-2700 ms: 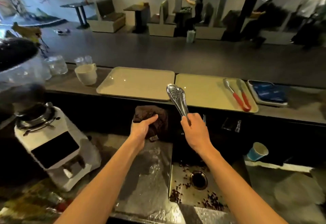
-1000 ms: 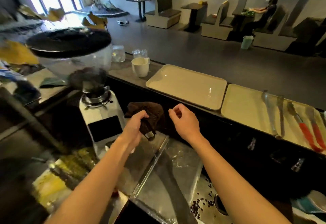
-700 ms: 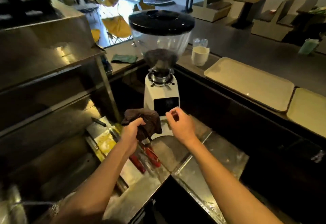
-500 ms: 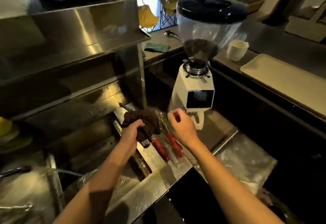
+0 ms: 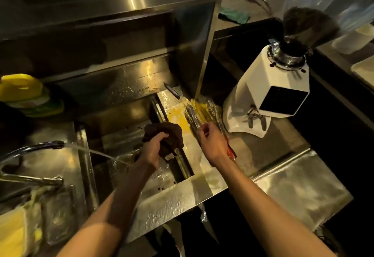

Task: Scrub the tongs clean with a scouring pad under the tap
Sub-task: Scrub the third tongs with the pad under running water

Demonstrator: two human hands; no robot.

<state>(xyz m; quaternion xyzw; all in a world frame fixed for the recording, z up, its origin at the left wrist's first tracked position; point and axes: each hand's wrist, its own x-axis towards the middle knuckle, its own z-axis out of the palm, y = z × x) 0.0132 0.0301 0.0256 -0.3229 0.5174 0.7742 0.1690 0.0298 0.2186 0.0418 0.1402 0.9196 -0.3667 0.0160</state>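
The right hand [image 5: 212, 145] closes on the tongs [image 5: 194, 120], lying lengthwise just right of the sink [image 5: 129, 123]; the left hand [image 5: 155, 148] grips the scouring pad [image 5: 172, 133] over it.

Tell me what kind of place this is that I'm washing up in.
Most likely the work area behind a cafe or coffee bar counter. A white coffee grinder with a bean hopper stands on a stainless steel counter, beside a steel sink with its tap running.
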